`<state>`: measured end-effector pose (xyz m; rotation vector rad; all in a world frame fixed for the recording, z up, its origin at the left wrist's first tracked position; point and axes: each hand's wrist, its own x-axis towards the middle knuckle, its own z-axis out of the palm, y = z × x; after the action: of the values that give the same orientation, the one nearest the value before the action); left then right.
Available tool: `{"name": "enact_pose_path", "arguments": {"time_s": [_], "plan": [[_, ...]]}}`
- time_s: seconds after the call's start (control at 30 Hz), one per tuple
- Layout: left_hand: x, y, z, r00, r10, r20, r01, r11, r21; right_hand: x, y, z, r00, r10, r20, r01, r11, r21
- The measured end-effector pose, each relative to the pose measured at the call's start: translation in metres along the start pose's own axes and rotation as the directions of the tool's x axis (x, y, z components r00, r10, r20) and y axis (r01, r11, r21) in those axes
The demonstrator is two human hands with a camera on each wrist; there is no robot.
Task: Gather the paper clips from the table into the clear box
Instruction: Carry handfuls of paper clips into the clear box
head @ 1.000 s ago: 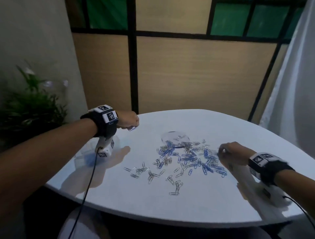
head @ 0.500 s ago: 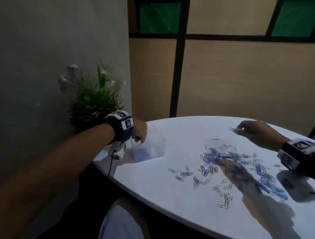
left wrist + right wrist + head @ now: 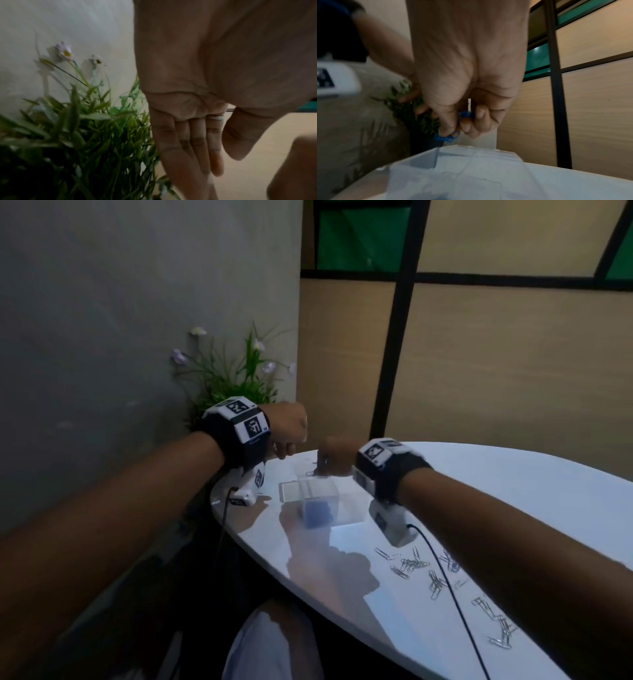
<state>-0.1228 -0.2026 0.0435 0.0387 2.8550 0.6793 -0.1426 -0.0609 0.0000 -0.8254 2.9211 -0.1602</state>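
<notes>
Over the last second the right hand (image 3: 334, 455) has been carried from the scattered heap across the worktop (image 3: 513, 491) and is now held directly over the open top of the clear box (image 3: 317, 501), which stands near the left edge of the worktop. In the right-wrist view its fingers (image 3: 448, 121) are seen drawn together in a narrow pinch on a few blue paper clips (image 3: 447, 137), which hang from the fingertips just above the box rim; in the head view a clip dangles under the hand over the box mouth. The left hand (image 3: 287, 429), which half a second ago was lowered at the box, is now lifted just beside and above its far left corner; in the left-wrist view its fingers (image 3: 193, 142) are seen straight, close together and carrying nothing, so its own load is judged to have been let go already. A blue mass is seen through the box wall, so some clips are already gathered. The change is read as the end of a carry: release of the pinched clips is judged to be the step in hand. Loose paper clips (image 3: 435, 577) are still spread over the near right of the worktop, well apart from the box, so a good share of the task is judged to remain.
</notes>
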Motion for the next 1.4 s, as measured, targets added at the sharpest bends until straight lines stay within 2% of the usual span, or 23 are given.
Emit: {"name": "enact_pose_path", "arguments": {"time_s": [0.07,0.17,0.23,0.33,0.43,0.5,0.57,0.63,0.73,0.83,0.93,1.0,1.17,1.27,1.4], "plan": [[-0.008,0.003,-0.004,0.996,0.051,-0.075,-0.052,0.999,0.0,0.016,-0.004,0.014,0.996,0.06,0.068,-0.061,0.998,0.02],[-0.015,0.009,-0.006,0.989,0.114,-0.089,-0.112,0.993,0.023,0.029,-0.001,0.025,0.978,0.151,0.147,-0.162,0.985,0.064],[-0.015,0.009,-0.007,0.984,0.152,-0.09,-0.149,0.988,0.041,0.029,-0.008,0.024,0.974,0.121,0.19,-0.155,0.972,0.176],[-0.012,0.012,0.001,0.971,0.21,-0.112,-0.208,0.978,0.03,0.011,-0.011,0.008,0.98,0.132,0.15,-0.183,0.897,0.403],[-0.007,0.025,0.018,0.947,0.293,-0.134,-0.291,0.956,0.034,-0.022,0.015,-0.015,0.982,0.141,0.124,-0.184,0.854,0.486],[-0.002,0.041,0.037,0.928,0.362,-0.085,-0.36,0.932,0.038,-0.053,0.051,-0.024,0.985,0.147,0.088,-0.171,0.867,0.468],[0.004,0.058,0.059,0.897,0.44,0.029,-0.441,0.895,0.067,-0.085,0.094,-0.026,0.984,0.162,0.079,-0.18,0.876,0.448],[0.011,0.077,0.084,0.855,0.501,0.134,-0.515,0.851,0.1,-0.12,0.137,-0.022,0.975,0.215,0.064,-0.223,0.912,0.344],[0.017,0.109,0.122,0.782,0.583,0.22,-0.623,0.744,0.243,-0.178,0.19,-0.013,0.961,0.277,0.01,-0.275,0.95,0.147],[0.019,0.134,0.158,0.706,0.635,0.314,-0.706,0.664,0.247,-0.221,0.226,0.003,0.953,0.302,-0.011,-0.301,0.953,0.041],[0.021,0.149,0.183,0.639,0.677,0.365,-0.765,0.607,0.214,-0.239,0.238,0.022,0.967,0.254,0.019,-0.253,0.967,-0.029],[0.024,0.155,0.187,0.643,0.682,0.349,-0.764,0.601,0.233,-0.234,0.232,0.031,0.977,0.213,-0.005,-0.213,0.977,0.005],[0.037,0.157,0.192,0.731,0.617,0.291,-0.682,0.667,0.301,-0.198,0.196,0.053,0.994,0.081,-0.074,-0.073,0.991,0.112],[0.039,0.154,0.196,0.758,0.592,0.272,-0.652,0.696,0.301,-0.187,0.189,0.063,0.992,0.093,-0.086,-0.081,0.988,0.132],[0.041,0.148,0.193,0.763,0.575,0.294,-0.645,0.708,0.288,-0.183,0.192,0.067,0.992,0.112,-0.059,-0.104,0.988,0.116]]}}
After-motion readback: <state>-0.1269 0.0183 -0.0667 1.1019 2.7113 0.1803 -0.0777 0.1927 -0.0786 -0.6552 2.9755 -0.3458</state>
